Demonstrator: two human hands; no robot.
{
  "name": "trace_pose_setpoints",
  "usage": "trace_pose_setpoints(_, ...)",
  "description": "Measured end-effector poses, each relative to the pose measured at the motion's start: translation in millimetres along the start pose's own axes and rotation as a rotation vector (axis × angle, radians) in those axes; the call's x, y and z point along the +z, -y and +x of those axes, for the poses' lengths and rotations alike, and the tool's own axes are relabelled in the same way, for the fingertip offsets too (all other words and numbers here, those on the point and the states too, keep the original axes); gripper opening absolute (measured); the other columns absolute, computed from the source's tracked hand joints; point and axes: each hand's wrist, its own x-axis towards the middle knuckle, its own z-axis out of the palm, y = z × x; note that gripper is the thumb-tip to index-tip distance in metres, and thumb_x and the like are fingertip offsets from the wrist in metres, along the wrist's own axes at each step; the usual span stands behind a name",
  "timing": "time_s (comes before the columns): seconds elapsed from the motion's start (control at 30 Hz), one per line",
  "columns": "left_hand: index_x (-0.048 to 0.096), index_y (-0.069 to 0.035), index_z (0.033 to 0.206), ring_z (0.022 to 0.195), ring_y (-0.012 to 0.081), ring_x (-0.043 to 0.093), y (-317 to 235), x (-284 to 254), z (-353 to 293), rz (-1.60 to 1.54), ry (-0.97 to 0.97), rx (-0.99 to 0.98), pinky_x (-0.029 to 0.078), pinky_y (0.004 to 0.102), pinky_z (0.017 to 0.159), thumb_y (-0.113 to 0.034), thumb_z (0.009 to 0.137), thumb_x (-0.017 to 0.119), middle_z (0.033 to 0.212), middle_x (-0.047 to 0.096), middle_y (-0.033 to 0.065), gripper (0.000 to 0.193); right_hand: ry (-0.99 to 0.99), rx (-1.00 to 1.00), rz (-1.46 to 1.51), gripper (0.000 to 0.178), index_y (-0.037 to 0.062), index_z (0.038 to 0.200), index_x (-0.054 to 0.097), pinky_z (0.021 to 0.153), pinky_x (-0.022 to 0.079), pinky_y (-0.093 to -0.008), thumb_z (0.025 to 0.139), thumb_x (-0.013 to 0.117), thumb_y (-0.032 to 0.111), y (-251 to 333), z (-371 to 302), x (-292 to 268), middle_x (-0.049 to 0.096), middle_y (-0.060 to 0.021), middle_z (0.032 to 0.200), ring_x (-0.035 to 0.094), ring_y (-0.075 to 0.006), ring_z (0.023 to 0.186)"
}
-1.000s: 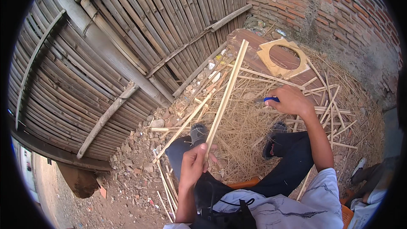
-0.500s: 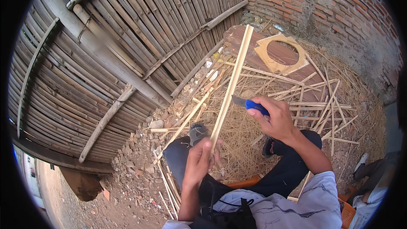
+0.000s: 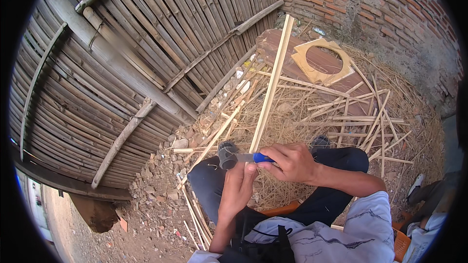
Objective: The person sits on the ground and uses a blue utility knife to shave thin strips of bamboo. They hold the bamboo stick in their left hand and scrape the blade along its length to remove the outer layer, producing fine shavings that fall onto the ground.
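Note:
My left hand (image 3: 239,185) is closed around the near end of a long, pale wooden strip (image 3: 273,85), which slants up and away with a groove along its length. My right hand (image 3: 294,163) grips a utility knife (image 3: 263,158) by its blue handle. The grey blade points left and lies across the strip's near end, right by my left thumb. Whether the edge is cutting into the wood cannot be made out. Both hands meet above my bent knees, and the fingers of my left hand are partly hidden behind the strip.
Thin wooden strips (image 3: 360,118) lie scattered over straw shavings (image 3: 287,112). Beyond them a brown board (image 3: 275,44) carries a tan square piece (image 3: 304,63) with a round hole. A bamboo wall (image 3: 161,34) rises at left, a brick wall (image 3: 404,14) at right. Another person (image 3: 429,199) is at far right.
My right hand has brought the knife down and left, from beside the strip's middle to its near end by my left thumb. My left hand has risen slightly with the strip.

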Motion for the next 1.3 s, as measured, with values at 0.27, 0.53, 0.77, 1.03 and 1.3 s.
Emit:
trace_pose_setpoints(0.27, 0.062, 0.002, 0.092, 0.062, 0.0090, 0.044, -4, 11, 3, 0.036, -0.102, 0.024, 0.039, 0.0306, 0.056, -0.026, 0.120, 0.047, 0.067, 0.053, 0.0015, 0.043, -0.002, 0.026, -0.070, 0.028, 0.0101, 0.113, 0.073, 0.054, 0.058, -0.0369, 0.101, 0.076, 0.035, 2, 1, -3, 0.070, -0.0050, 0.080, 0.072, -0.0238, 0.062)
trace_pose_setpoints(0.53, 0.068, 0.002, 0.103, 0.061, 0.0184, 0.059, -6, 4, 0, 0.059, -0.054, -0.036, 0.048, 0.0381, 0.061, -0.026, 0.119, 0.048, 0.068, 0.060, 0.0099, 0.037, 0.020, 0.039, -0.100, 0.028, 0.0118, 0.113, 0.073, 0.054, 0.057, -0.0373, 0.099, 0.077, 0.036, -5, 3, -9, 0.069, -0.0051, 0.079, 0.072, -0.0244, 0.062)
trace_pose_setpoints(0.77, 0.065, 0.000, 0.096, 0.060, 0.0105, 0.048, -11, -7, -12, 0.095, -0.003, -0.097, 0.040, 0.0317, 0.058, -0.026, 0.120, 0.047, 0.065, 0.051, 0.0021, 0.040, -0.177, 0.125, -0.203, 0.029, 0.0093, 0.113, 0.075, 0.057, 0.058, -0.0388, 0.100, 0.077, 0.035, -32, 12, -24, 0.077, -0.0098, 0.087, 0.075, -0.0266, 0.066)
trace_pose_setpoints(1.03, 0.065, 0.000, 0.094, 0.062, 0.0081, 0.046, 26, -32, -54, 0.026, 0.119, -0.156, 0.038, 0.0285, 0.057, -0.030, 0.121, 0.045, 0.067, 0.052, 0.0007, 0.044, -0.436, 0.657, -0.297, 0.042, 0.0008, 0.115, 0.076, 0.061, 0.046, -0.0400, 0.109, 0.066, 0.042, -168, 17, -124, 0.069, -0.0120, 0.074, 0.059, -0.0232, 0.060)
trace_pose_setpoints(1.3, 0.064, -0.003, 0.096, 0.053, 0.0090, 0.050, 44, -51, -35, -0.367, 0.226, -0.379, 0.035, 0.0243, 0.047, -0.042, 0.122, 0.038, 0.067, 0.056, 0.0031, 0.054, -0.188, 0.721, 0.213, 0.041, 0.0036, 0.125, 0.073, 0.066, 0.043, -0.0320, 0.107, 0.071, 0.040, -131, 18, -80, 0.068, -0.0009, 0.079, 0.057, -0.0100, 0.072)
